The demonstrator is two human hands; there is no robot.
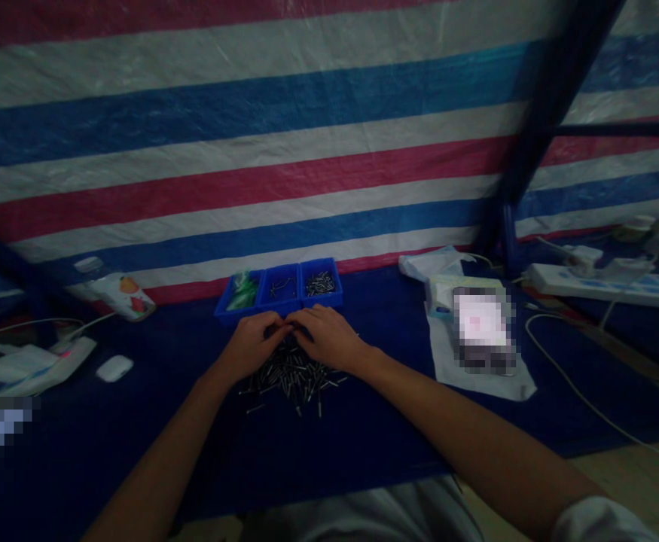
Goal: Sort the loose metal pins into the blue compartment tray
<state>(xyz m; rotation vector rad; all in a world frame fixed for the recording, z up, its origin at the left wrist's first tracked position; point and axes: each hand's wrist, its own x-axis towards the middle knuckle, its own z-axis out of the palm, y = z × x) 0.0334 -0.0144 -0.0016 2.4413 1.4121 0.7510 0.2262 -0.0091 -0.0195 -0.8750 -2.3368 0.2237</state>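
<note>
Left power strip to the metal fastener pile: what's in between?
A small white case on the blue table, then the left forearm nearer the pile; head view.

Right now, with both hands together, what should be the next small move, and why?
Perhaps ease the left hand and right hand slightly apart: they meet at the far side of the loose metal pieces, and whatever they may hold is hidden.

We look from the wearer's head, forward and down across the blue table (340,444) toward the striped tarpaulin (306,173). The left hand (253,344) and right hand (327,336) sit fairly near us, just below mid-frame.
</note>
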